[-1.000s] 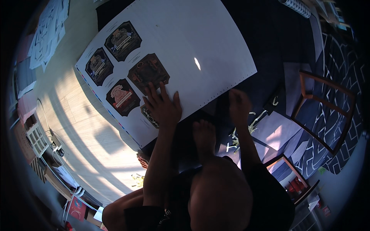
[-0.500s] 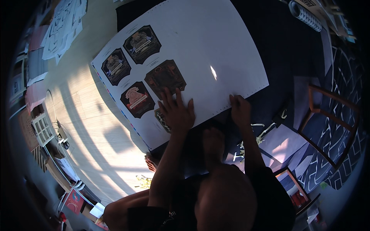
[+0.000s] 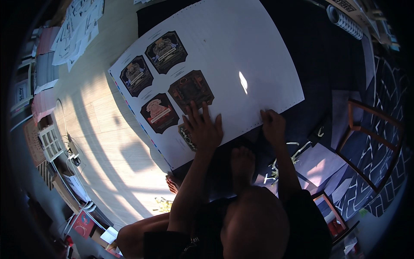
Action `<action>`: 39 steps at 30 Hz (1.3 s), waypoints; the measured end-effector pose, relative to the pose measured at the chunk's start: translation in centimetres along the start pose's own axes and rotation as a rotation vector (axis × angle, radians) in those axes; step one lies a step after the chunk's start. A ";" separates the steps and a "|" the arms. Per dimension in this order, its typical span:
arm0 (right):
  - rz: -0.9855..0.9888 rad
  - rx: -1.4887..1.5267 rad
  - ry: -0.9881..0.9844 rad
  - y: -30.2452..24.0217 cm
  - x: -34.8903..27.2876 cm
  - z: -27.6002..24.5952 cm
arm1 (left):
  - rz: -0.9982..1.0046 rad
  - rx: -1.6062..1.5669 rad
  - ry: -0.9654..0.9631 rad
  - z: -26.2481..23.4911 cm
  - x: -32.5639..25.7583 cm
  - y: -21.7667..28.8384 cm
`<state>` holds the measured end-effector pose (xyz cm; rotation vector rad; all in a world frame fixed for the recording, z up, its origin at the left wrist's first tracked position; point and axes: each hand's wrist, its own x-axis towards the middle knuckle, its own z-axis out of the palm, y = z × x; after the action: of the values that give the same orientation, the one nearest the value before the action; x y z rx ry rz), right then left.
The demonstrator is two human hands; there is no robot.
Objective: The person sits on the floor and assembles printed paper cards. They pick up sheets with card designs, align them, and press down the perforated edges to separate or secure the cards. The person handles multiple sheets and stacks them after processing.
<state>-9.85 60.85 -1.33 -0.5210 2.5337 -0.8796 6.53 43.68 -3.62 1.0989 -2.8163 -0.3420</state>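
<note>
A large white printed sheet lies in front of me, bearing several dark, ornate label designs, such as a red and black one. My left hand rests flat on it with fingers spread, over the near labels, partly covering a small green-black label. At the near right edge of the sheet, my right hand is closed, thumb and fingers pinching that edge. Its fingertips are in shadow.
Dark cloth lies beneath and right of the sheet. A wooden frame stands at the right on patterned fabric. Yellowish scraps and grey paper pieces lie near my right arm. A roll sits far right. Sunlit wooden flooring spans the left.
The whole scene has shifted slightly right and down in the picture. Both hands keep their places on the sheet.
</note>
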 end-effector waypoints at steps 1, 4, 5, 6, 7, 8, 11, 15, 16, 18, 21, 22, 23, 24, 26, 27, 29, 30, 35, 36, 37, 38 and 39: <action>-0.019 0.000 0.009 0.0 0.0 0.0 | 0.002 0.001 0.005 0.1 0.0 0.1; -0.060 0.001 0.024 0.1 0.1 0.0 | 0.000 0.006 0.006 0.0 0.0 0.0; -0.064 0.000 0.022 0.0 0.1 0.0 | 0.001 0.009 0.010 0.0 0.0 0.0; -0.066 -0.001 0.019 -0.1 0.1 -0.1 | 0.003 0.011 0.014 0.0 0.0 0.0; -0.065 -0.003 0.013 -0.1 0.1 0.0 | 0.004 0.013 0.018 -0.1 0.0 0.0; -0.063 -0.005 0.006 -0.1 0.1 0.0 | 0.001 0.011 0.011 -0.1 0.0 0.0; -0.087 -0.022 0.002 0.5 0.2 0.0 | -0.002 0.003 0.004 -0.2 0.0 0.0; -0.068 -0.018 0.004 0.0 0.2 0.1 | 0.003 0.015 0.015 -0.1 -0.1 0.0; -0.074 -0.019 0.012 -0.1 0.2 0.1 | 0.004 0.021 0.020 -0.1 0.0 0.0; -0.085 -0.021 0.026 -0.3 0.1 0.1 | 0.005 0.014 0.021 -0.2 0.0 0.1; -0.006 -0.049 -0.013 -0.4 -0.1 -0.2 | 0.005 0.011 0.014 -0.4 0.0 0.2; -0.041 -0.088 0.056 -0.4 -0.3 -0.2 | 0.005 0.009 0.010 -0.4 0.1 0.3; -0.075 -0.127 0.124 -0.6 -0.5 0.0 | 0.010 0.023 0.020 -0.3 0.2 0.4; -0.110 -0.170 0.188 -0.7 -0.9 0.1 | 0.011 0.036 0.026 -0.1 0.1 0.3; -0.070 -0.078 0.195 -1.4 -1.7 0.2 | 0.003 0.053 0.023 0.1 -0.1 0.3; -0.051 -0.031 0.200 -1.8 -1.9 0.2 | -0.006 0.059 0.017 0.1 0.0 0.1; -0.223 -0.199 0.340 -2.0 -2.2 0.1 | -0.014 0.055 0.009 0.2 -0.1 0.1; -0.309 -0.278 0.409 -2.1 -2.3 0.1 | -0.013 0.049 0.009 0.2 -0.1 0.1; -0.089 0.017 0.146 -1.6 -3.7 1.0 | -0.003 0.025 0.006 0.2 -0.1 0.1; -0.030 0.083 0.078 -1.7 -3.8 1.5 | -0.004 0.025 0.001 0.0 -0.1 0.1; -0.042 0.061 0.104 -1.8 -3.9 1.9 | -0.006 0.024 -0.003 -0.1 -0.1 0.1; -0.055 0.039 0.128 -1.9 -3.8 2.2 | -0.012 0.020 -0.012 -0.1 -0.2 0.1; -0.073 0.021 0.157 -2.2 -3.5 2.6 | -0.018 0.018 -0.013 -0.1 0.1 0.2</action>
<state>-5.21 59.59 -0.88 -0.5616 2.6571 -1.0088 6.38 43.76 -3.46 1.1300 -2.8286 -0.3269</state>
